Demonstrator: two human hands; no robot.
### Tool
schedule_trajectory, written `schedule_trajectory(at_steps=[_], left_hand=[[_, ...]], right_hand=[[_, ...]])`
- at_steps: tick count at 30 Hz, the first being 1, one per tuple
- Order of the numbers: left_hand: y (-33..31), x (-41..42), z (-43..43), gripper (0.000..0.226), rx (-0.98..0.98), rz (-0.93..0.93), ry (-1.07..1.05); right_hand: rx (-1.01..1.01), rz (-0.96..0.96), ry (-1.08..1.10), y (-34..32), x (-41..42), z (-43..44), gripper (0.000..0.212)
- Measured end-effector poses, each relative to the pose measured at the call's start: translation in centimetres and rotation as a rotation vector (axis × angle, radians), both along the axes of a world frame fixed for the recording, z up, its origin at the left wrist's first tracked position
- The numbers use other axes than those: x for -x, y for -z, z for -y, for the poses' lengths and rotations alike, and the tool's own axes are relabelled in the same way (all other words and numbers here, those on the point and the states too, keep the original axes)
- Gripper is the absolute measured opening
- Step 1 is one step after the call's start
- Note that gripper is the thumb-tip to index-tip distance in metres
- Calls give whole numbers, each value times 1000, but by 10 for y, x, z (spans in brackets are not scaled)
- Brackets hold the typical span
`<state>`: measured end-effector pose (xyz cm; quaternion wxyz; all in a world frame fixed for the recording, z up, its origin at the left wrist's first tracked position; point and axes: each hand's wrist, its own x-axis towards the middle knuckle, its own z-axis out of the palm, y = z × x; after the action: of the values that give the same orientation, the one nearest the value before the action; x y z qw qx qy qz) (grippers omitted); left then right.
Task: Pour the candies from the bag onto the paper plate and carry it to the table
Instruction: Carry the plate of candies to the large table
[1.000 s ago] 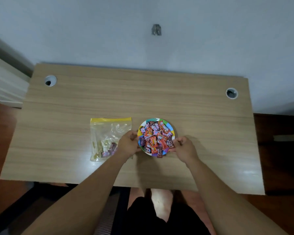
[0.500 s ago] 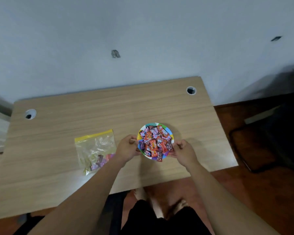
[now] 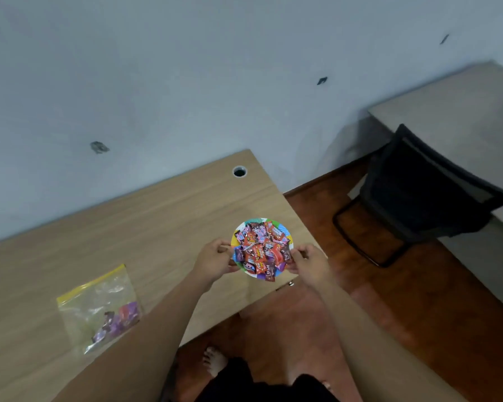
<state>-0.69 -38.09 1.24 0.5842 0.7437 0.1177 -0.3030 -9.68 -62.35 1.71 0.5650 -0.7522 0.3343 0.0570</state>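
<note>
Both hands have swung the paper plate [image 3: 285, 229] rightward, so it now sits over the wooden desk's [image 3: 128, 233] right corner instead of beside the zip bag [image 3: 99, 306]. Left hand [image 3: 214, 260] pinches the plate's left rim, right hand [image 3: 308, 264] its right rim, candies [image 3: 262, 250] heaped between them. Round and level, the plate has no long axis. A grey table [image 3: 459, 111] lies well apart to the right, beyond a black chair [image 3: 427, 195], nearer the right hand.

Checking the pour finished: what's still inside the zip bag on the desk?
A few wrapped candies, purple and pinkish-red, sit in the zip bag's lower corner. The forearm covers that corner's edge, so more may be hidden.
</note>
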Motion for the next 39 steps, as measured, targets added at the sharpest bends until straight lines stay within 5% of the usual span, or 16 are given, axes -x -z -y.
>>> schedule_trajectory(at_steps=[17, 39], left_hand=[[-35, 138, 278, 13, 78, -29, 229], [-54, 246, 658, 21, 15, -9, 795]], right_hand=[[93, -20, 270, -29, 194, 242, 14], [76, -25, 780, -36, 391, 515, 16]])
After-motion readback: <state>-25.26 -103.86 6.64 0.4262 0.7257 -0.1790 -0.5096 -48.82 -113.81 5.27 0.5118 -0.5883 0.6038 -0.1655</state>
